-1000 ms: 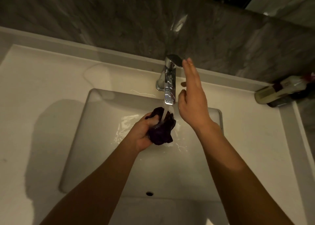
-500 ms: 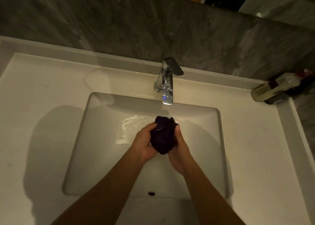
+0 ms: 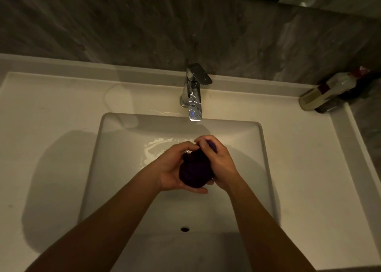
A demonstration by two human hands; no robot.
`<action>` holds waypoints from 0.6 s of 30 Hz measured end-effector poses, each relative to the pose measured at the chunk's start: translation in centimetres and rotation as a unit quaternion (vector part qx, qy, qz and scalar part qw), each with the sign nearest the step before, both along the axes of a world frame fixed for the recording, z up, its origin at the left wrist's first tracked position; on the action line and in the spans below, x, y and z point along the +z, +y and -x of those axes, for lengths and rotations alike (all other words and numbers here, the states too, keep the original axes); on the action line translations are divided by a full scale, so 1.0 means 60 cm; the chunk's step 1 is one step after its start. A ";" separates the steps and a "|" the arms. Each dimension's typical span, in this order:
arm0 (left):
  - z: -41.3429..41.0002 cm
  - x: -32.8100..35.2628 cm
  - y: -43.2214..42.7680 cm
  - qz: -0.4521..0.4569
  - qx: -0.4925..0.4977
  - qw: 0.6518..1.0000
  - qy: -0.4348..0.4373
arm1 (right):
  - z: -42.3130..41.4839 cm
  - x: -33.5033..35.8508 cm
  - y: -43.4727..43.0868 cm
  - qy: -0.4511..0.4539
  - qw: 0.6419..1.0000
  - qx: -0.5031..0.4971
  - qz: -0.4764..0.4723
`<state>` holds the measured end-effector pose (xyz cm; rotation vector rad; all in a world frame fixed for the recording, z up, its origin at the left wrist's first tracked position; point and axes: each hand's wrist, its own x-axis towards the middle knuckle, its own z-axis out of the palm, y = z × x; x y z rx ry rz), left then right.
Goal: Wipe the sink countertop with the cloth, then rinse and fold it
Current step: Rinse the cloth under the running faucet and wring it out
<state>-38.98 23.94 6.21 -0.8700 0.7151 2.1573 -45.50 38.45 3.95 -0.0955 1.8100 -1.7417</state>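
Cloth (image 3: 195, 170), dark purple and bunched into a wet-looking ball, sat clasped between two bare hands over the middle of the white basin (image 3: 115, 168), at the centre of the frame. The left hand (image 3: 173, 168) cupped the bundle from below and the side, its fingers curled around the fabric. The right hand (image 3: 218, 160) pressed in from the other side, its fingertips (image 3: 203, 146) pinching a fold at the top of the ball, where a lighter purple edge showed. A chrome tap (image 3: 194, 98) stood above the hands, toward the upper centre, its spout reaching over the basin's far edge. Streaks of water glinted on the basin floor just left of the hands. A bottle (image 3: 325, 90) lay on its side on the white countertop (image 3: 51, 117) at the upper right.
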 end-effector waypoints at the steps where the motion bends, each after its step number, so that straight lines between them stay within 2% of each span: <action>1: 0.003 0.004 0.002 0.018 -0.033 0.999 0.012 | 0.000 0.004 -0.004 0.020 0.999 -0.004 -0.027; 4: 0.017 0.012 0.026 0.176 -0.059 0.982 0.015 | 0.006 0.014 -0.020 0.024 0.995 -0.057 -0.077; 7: 0.025 0.013 0.060 0.334 -0.030 0.941 0.047 | 0.015 0.008 -0.034 0.020 0.986 -0.094 -0.135; 9: 0.026 0.006 0.074 0.413 -0.032 0.904 0.106 | 0.022 -0.002 -0.042 -0.024 0.979 -0.113 -0.169; 11: 0.030 -0.011 0.078 0.510 -0.098 0.838 0.168 | 0.026 -0.010 -0.044 -0.071 0.972 -0.109 -0.197; 14: 0.031 -0.042 0.079 0.641 -0.226 0.706 0.199 | 0.025 -0.022 -0.046 -0.177 0.959 -0.107 -0.195; 16: 0.025 -0.058 0.081 0.632 -0.210 0.719 0.198 | 0.022 -0.039 -0.043 -0.277 0.939 -0.130 -0.159; 18: 0.019 -0.071 0.079 0.656 -0.219 0.693 0.205 | 0.016 -0.054 -0.037 -0.346 0.918 -0.117 -0.153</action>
